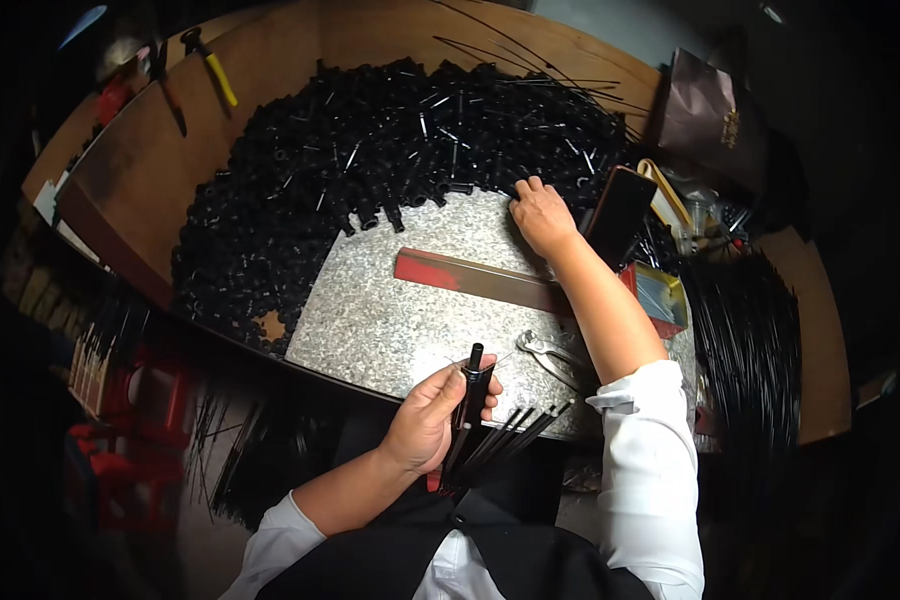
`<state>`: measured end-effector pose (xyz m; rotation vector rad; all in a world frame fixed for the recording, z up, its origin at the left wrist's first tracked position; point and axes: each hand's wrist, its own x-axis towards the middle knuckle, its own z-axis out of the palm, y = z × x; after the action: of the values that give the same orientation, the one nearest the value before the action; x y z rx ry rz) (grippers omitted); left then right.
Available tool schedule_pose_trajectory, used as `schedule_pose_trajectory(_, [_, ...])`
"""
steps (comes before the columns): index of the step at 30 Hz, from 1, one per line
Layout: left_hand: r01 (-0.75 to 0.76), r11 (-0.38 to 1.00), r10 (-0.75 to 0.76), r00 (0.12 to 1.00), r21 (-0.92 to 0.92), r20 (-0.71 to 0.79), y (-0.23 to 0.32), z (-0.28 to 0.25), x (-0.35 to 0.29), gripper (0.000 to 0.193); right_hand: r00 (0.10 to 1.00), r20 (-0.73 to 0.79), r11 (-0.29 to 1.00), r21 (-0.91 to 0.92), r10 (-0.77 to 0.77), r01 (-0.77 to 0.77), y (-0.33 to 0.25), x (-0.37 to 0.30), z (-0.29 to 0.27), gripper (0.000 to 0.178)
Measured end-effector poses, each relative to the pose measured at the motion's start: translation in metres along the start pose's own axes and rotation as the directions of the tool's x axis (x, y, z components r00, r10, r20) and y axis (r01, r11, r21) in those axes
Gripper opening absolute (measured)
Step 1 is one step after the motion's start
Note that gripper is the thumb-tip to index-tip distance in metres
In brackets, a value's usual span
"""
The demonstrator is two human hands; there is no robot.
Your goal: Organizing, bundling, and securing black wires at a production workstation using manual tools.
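One blk tube [476, 357], near-upright, gripped in L hand [422, 425] at near edge of speckled tabletop [355, 320]; R hand [543, 215] by heaped blk tubular parts [400, 140], fingers curled, can't tell if holding any.

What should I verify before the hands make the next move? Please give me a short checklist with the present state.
1. Black tube held in left hand: ok, thumb and fingers are around it.
2. Right hand at the pile of black parts: ok, it is at the near edge.
3. Part gripped in right hand: cannot tell, fingertips are hidden.
4. Pincers set down: ok, on the speckled tabletop.
5. Red-brown bar fully visible: not ok, right forearm hides its right end.
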<state>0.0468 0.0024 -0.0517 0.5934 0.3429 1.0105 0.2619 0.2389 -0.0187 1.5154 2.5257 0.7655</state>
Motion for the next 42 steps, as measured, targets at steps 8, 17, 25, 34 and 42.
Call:
schedule_pose_trajectory(8, [-0.016,0.998,0.016,1.0,0.052,0.014,-0.002,-0.001,0.002,0.041,0.974,0.186,-0.384,0.915,0.131,-0.123,-0.032,-0.044,-0.063,0.034])
schedule_pose_trajectory(17, [-0.024,0.996,0.025,1.0,0.091,-0.002,-0.01,0.015,-0.006,0.039,0.973,0.211,-0.582,0.781,-0.095,-0.226,-0.057,-0.116,-0.137,0.039])
schedule_pose_trajectory(25, [-0.093,0.985,0.097,0.995,0.144,-0.025,-0.013,0.023,-0.014,0.034,0.973,0.229,-0.312,0.926,0.021,-0.211,-0.072,-0.131,-0.16,0.025])
schedule_pose_trajectory(34, [-0.155,0.967,0.157,0.988,0.201,0.005,-0.008,0.018,-0.017,0.036,0.975,0.209,-0.099,0.975,0.08,-0.201,-0.092,-0.133,-0.177,0.032])
schedule_pose_trajectory(42, [-0.186,0.959,0.185,0.982,0.215,0.024,-0.008,0.015,-0.021,0.035,0.983,0.177,0.037,0.983,0.041,-0.179,-0.099,-0.132,-0.19,0.038])
